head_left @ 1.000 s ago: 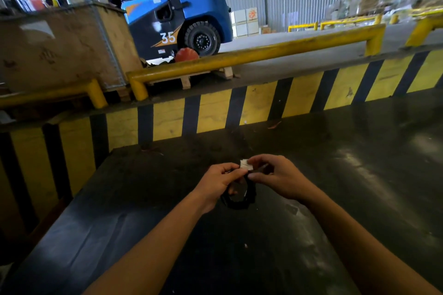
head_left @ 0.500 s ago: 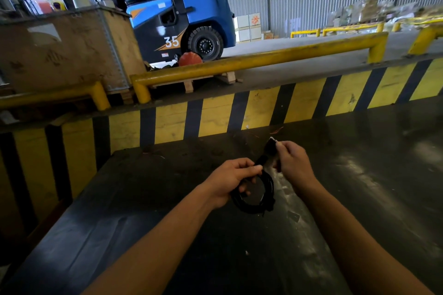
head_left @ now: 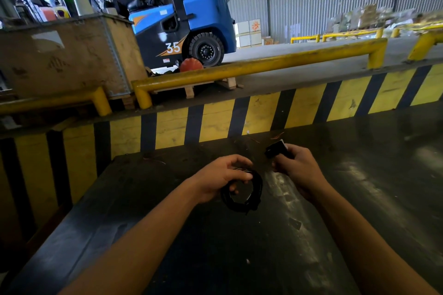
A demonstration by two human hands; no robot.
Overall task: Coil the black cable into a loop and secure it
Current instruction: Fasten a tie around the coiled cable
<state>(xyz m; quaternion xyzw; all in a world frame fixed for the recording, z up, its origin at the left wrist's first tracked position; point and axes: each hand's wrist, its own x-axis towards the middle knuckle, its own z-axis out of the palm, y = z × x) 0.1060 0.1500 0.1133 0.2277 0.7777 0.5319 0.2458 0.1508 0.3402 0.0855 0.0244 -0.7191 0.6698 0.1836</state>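
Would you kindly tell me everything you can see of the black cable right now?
The black cable is wound into a small, roughly round coil of several turns, matte like rubber or plastic. The left hand grips its upper left side just above the dark table. Its far end, apparently a flat black piece, is pinched in the right hand.

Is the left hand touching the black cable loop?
Touching. The head view shows the left hand with fingers curled around the top of the black cable loop, holding it up.

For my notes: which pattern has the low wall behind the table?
Yellow and black stripes on the wall, clear in the head view.
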